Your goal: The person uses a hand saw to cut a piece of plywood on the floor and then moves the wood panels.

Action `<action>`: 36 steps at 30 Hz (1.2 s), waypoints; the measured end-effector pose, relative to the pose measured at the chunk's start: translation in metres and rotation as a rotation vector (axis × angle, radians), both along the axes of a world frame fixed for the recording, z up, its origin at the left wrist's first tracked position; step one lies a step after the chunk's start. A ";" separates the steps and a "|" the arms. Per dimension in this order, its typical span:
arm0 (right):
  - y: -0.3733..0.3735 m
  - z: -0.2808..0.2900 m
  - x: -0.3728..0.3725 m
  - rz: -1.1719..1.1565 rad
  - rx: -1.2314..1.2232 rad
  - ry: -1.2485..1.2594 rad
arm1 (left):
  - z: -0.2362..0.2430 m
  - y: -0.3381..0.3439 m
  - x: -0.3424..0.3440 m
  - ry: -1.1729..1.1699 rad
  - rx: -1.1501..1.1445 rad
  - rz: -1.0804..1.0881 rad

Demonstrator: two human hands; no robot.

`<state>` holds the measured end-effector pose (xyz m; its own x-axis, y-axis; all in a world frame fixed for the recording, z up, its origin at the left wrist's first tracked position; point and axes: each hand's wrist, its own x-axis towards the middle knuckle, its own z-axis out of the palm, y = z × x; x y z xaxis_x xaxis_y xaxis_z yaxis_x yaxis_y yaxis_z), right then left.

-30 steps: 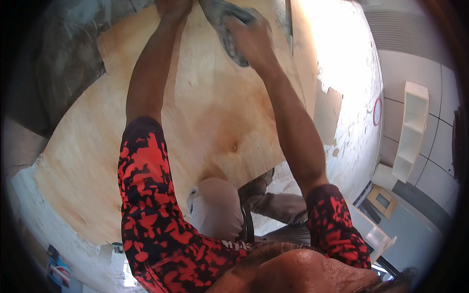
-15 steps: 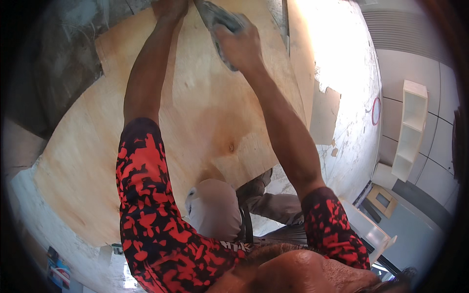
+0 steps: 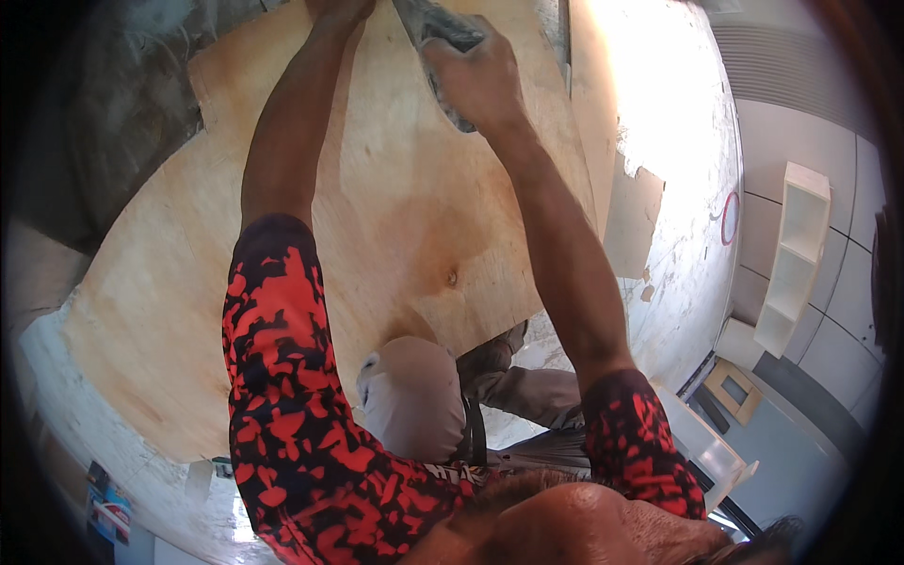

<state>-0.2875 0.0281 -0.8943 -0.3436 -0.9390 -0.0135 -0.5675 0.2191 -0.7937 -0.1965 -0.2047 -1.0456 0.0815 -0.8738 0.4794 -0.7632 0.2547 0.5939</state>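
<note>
Our right hand (image 3: 478, 83) grips grey tool (image 3: 452, 34), long axis far-left to near-right, over plywood (image 3: 377, 198); left hand (image 3: 341, 8) farther left, cropped, we can't tell grip.

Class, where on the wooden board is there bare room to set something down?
The board is bare left of the left forearm, and between that and the right forearm, below the tool, above the knee. Crowded: the top, around left hand and right hand.

The right hand (image 3: 480, 77) and grey tool (image 3: 452, 35) have just shifted slightly rightward.
</note>
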 end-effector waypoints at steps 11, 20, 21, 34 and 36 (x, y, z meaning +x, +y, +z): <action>0.117 -0.002 -0.009 -0.098 0.046 -0.120 | 0.021 0.008 0.030 -0.275 0.461 -0.162; 0.189 0.041 -0.004 0.069 0.027 0.162 | -0.013 -0.011 0.031 -0.150 0.336 -0.086; 0.205 0.050 -0.004 0.019 0.070 0.086 | -0.020 -0.013 0.030 -0.135 0.345 -0.089; 0.162 0.017 -0.008 0.081 -0.080 0.222 | -0.008 -0.003 0.030 -0.295 0.342 -0.101; 0.237 0.068 -0.005 -0.043 0.135 -0.003 | 0.010 0.004 0.027 -0.364 0.458 -0.182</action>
<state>-0.2922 0.2656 -0.8266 -0.3835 -0.9129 -0.1399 -0.5531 0.3483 -0.7568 -0.1698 -0.2004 -1.0352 -0.1865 -0.9822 0.0210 -0.9058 0.1802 0.3834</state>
